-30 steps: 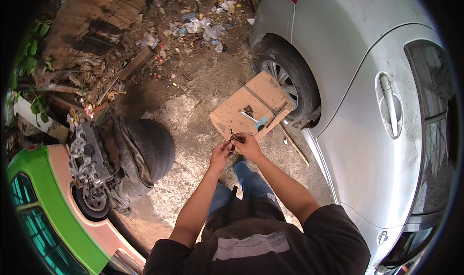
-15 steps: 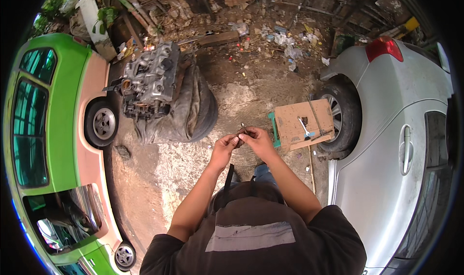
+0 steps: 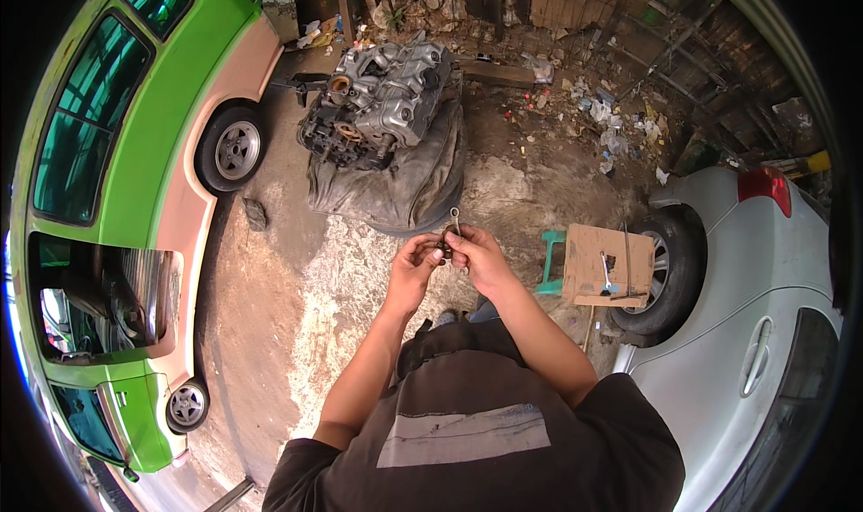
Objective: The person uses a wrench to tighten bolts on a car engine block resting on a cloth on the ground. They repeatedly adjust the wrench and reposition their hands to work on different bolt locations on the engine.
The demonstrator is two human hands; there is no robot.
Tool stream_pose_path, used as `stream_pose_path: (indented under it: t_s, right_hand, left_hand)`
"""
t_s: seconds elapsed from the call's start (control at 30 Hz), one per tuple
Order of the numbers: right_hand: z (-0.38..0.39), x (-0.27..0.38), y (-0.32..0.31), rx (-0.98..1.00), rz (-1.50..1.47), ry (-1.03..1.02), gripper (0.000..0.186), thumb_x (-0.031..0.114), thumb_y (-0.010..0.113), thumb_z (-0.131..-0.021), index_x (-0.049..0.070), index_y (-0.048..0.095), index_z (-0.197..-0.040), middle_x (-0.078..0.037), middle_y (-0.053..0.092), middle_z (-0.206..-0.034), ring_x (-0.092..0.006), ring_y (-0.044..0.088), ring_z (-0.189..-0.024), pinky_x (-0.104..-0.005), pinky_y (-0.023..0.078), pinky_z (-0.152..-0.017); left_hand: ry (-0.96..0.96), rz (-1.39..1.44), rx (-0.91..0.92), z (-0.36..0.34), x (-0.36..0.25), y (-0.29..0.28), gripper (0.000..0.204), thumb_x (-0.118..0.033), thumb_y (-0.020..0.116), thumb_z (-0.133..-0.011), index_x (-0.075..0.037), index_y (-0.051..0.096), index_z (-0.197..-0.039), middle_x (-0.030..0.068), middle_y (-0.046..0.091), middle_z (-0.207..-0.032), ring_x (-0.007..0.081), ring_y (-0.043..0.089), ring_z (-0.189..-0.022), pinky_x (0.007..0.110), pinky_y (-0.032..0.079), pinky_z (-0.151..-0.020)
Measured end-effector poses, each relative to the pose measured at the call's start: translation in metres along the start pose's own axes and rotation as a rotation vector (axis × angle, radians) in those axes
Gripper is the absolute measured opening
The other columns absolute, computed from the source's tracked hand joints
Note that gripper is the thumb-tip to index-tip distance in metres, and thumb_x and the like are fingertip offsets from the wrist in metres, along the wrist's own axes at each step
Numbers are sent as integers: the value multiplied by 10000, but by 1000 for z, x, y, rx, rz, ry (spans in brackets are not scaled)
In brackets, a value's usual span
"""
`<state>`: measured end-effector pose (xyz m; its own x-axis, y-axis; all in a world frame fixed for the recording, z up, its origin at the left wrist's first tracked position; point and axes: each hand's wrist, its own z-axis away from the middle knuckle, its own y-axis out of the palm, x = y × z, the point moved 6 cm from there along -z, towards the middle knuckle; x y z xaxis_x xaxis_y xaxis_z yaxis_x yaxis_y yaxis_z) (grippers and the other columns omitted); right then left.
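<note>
I see both hands raised together in front of the chest, over the concrete floor [image 3: 270, 332]. The left hand [image 3: 418, 265] is curled, and its fingers pinch a small dark part [image 3: 446, 242] from the left side. The right hand [image 3: 476, 256] is closed on the same part from the right, so the two hands touch each other around it. From the part a thin metal piece with a ring end [image 3: 456, 213] points up above the fingers; I cannot tell if it is a wrench or a rod, it is too small. Beyond the hands, an engine [image 3: 378, 103] lies on a dark tire [image 3: 404, 188], well apart from them. On the left stands a green car [image 3: 117, 125], and its wheel [image 3: 232, 148] is near the engine. On the right there is a silver car [image 3: 755, 332] with its wheel [image 3: 670, 274]. Just beside this wheel stands a green stool [image 3: 550, 260] covered by a cardboard sheet [image 3: 589, 265], and some tools [image 3: 607, 274] lie on the cardboard. Trash [image 3: 611, 125] is scattered along the back wall.
</note>
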<state>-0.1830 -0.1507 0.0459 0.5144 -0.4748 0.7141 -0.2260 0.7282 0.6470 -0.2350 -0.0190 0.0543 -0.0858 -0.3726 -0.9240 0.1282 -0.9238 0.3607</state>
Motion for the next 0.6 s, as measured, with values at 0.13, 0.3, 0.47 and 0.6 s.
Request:
stream_pose_path:
  t_s: [0.13, 0.3, 0.47, 0.6]
  right_hand:
    - [-10, 6, 6, 53, -8, 71, 141, 167, 718, -1000, 32, 679, -1009, 39, 580, -771, -54, 455, -621, -235, 355, -577]
    - [-22, 19, 19, 157, 13, 94, 148, 174, 695, -1019, 28, 675, -1006, 33, 594, -784, -48, 453, -625, -232, 357, -585]
    - [-29, 37, 28, 221, 74, 70, 157, 173, 677, -1030, 19, 673, -1000, 23, 615, -800, -45, 455, -631, -232, 368, -594]
    - [-35, 49, 27, 239, 149, 73, 156, 163, 671, -1030, 9, 680, -1005, 19, 629, -817, -42, 465, -643, -235, 378, -604]
  left_hand:
    - [26, 131, -27, -7, 1, -4, 220, -26, 653, -1013, -6, 635, -1232, 68, 714, -1100, 148, 668, -1008, 325, 542, -924]
    - [34, 399, -27, -12, -3, -2, 192, -61, 673, -1010, -36, 648, -1199, 60, 730, -1037, 159, 685, -973, 343, 546, -909]
    - [30, 517, 1, -17, -12, 12, 206, -182, 712, -999, -121, 661, -1189, 11, 717, -1032, 140, 658, -984, 355, 498, -951]
    - [27, 545, -52, -21, -14, 18, 206, -224, 717, -999, -131, 668, -1176, -17, 689, -1021, 124, 624, -993, 354, 485, -966]
